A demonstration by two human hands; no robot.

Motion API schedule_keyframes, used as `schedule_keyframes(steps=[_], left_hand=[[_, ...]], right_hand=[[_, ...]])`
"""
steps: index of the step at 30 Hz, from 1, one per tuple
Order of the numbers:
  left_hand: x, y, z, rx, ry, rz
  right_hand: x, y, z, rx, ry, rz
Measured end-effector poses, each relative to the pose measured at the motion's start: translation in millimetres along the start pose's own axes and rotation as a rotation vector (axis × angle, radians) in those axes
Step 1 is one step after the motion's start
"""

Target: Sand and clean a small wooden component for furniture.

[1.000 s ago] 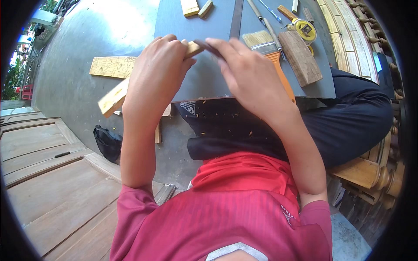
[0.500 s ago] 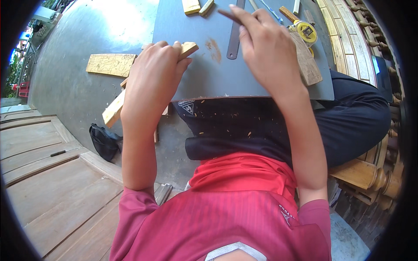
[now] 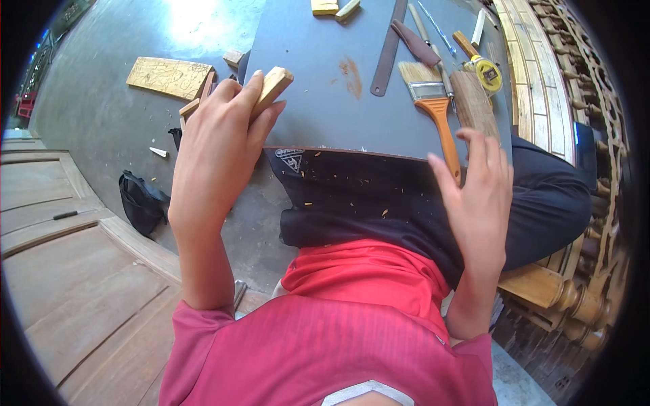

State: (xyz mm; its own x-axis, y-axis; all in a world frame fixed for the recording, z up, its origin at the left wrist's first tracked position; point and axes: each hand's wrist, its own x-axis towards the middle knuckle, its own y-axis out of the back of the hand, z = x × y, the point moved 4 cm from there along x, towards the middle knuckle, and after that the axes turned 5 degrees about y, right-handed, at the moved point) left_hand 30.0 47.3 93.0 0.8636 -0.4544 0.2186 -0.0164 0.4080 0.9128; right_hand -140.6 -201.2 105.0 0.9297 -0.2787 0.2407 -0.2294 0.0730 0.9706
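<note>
My left hand [image 3: 218,139] is closed around a small light wooden block [image 3: 272,91], whose end sticks out past my thumb and forefinger. My right hand [image 3: 481,193] has its fingers apart, with thumb and fingertips on either side of the handle end of a paintbrush [image 3: 439,111]. I cannot tell whether they touch it. The brush has an orange handle and pale bristles and lies on the grey board [image 3: 318,101]. Beyond the bristles lies a dark brown folded strip [image 3: 414,43], beside a metal ruler [image 3: 389,57].
A yellow tape measure [image 3: 485,73] and a brown wood block [image 3: 474,101] are on the board's right side. Two light wood pieces, one a yellow block [image 3: 324,7], sit at its far edge. A plank with drawn lines [image 3: 166,78] and a black bag [image 3: 141,203] are on the floor at left.
My right hand has let go of the brown strip, which now lies on the board, and has come back to the brush handle. My left hand still holds the wooden block, slightly further left.
</note>
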Motion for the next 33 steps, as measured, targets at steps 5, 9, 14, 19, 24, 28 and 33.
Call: schedule_keyframes(steps=[5,9,14,19,24,28,33], left_hand=[[-21,0,2,-0.198,0.071,-0.140],[-32,-8,16,-0.254,0.026,-0.200],[-39,-26,23,-0.262,-0.095,-0.173],[-38,-34,35,-0.308,-0.157,-0.155],[-38,-36,38,-0.302,-0.146,-0.193],[-37,-35,40,-0.307,-0.147,-0.196],[-38,-34,39,-0.331,-0.162,-0.194]], right_hand=[[-15,-10,13,0.172,-0.013,-0.001],[-20,17,14,0.213,-0.013,0.023],[1,53,13,0.367,0.146,0.318],[48,68,2,0.522,0.156,0.547],[104,50,-22,0.599,0.181,0.458],[133,17,-38,0.699,0.178,0.219],[137,8,-50,0.556,0.155,0.170]])
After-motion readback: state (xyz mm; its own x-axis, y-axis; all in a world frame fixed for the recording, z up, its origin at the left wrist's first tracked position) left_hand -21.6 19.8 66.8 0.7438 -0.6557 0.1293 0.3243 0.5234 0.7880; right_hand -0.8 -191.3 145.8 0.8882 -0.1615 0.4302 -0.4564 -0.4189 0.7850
